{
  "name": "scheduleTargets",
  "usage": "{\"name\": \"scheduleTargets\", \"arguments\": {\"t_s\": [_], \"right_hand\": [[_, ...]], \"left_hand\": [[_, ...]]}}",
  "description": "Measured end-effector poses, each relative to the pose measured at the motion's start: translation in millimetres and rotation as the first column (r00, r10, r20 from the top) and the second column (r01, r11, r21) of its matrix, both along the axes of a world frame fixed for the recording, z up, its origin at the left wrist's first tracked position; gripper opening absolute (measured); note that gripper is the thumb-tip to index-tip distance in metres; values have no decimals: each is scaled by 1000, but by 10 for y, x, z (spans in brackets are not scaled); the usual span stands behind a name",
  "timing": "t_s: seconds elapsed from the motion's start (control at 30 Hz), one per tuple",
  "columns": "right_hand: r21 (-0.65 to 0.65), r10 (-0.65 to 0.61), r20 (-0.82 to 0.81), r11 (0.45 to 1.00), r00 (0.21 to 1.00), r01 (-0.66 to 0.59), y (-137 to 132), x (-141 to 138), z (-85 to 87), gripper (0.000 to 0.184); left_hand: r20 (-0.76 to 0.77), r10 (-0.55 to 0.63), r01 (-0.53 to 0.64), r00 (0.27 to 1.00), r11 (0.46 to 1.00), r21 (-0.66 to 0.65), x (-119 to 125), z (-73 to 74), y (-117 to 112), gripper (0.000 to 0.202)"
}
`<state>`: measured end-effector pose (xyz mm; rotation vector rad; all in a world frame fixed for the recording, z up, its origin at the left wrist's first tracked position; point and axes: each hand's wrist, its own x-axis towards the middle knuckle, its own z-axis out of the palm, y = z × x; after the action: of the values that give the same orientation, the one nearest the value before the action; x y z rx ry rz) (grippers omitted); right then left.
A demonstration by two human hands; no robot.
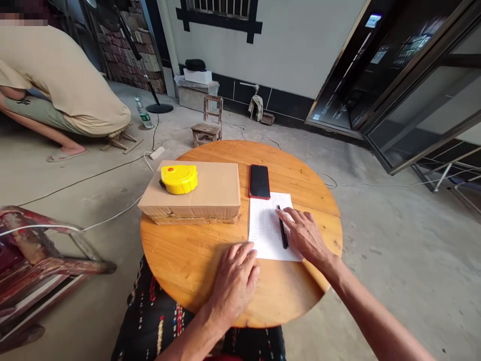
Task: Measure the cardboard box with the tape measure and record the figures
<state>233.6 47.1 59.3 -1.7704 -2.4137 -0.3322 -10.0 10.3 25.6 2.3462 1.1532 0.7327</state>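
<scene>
A printed white sheet of paper [263, 225] lies on the round wooden table [300, 175]. On the sheet rests a black pen [283, 235]. My right hand [306, 233] is over the sheet's right side, fingers reaching out above the pen's upper part; whether they touch it I cannot tell. My left hand [236, 276] lies flat on the tabletop, fingers extended, its fingertips at the sheet's lower left corner. Just beyond the sheet's top edge is a dark-screened phone [259, 181] with a red edge. To the left, a yellow tape measure [179, 179] sits on a closed cardboard box [218, 185].
A person [63, 75] sits low on a stool at the far left. Beyond the table stand a small wooden chair [208, 128] and a water bottle [144, 113]. A worn red wooden chair [48, 265] is at the left. Cables and a power strip [157, 153] lie on the floor.
</scene>
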Motion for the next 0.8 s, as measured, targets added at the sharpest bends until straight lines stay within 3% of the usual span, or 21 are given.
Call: {"name": "scheduleTargets", "arguments": {"t_s": [0.17, 0.33, 0.47, 0.8], "right_hand": [[77, -147, -282, 982, 948, 175, -548, 112, -166, 42], [123, -173, -464, 959, 869, 257, -1028, 86, -437, 30], [163, -139, -481, 956, 866, 244, -1103, 45, -522, 30], [102, -124, -366, 980, 922, 173, -1013, 197, -488, 31]], "left_hand": [[3, -7, 7, 1000, 999, 32, -1, -14, -5, 29], [-33, 3, 0, 999, 996, 84, 0, -32, -25, 34], [-58, 20, -14, 998, 993, 114, 14, -24, -45, 35], [-111, 78, -73, 991, 996, 44, 149, 91, -126, 36]]}}
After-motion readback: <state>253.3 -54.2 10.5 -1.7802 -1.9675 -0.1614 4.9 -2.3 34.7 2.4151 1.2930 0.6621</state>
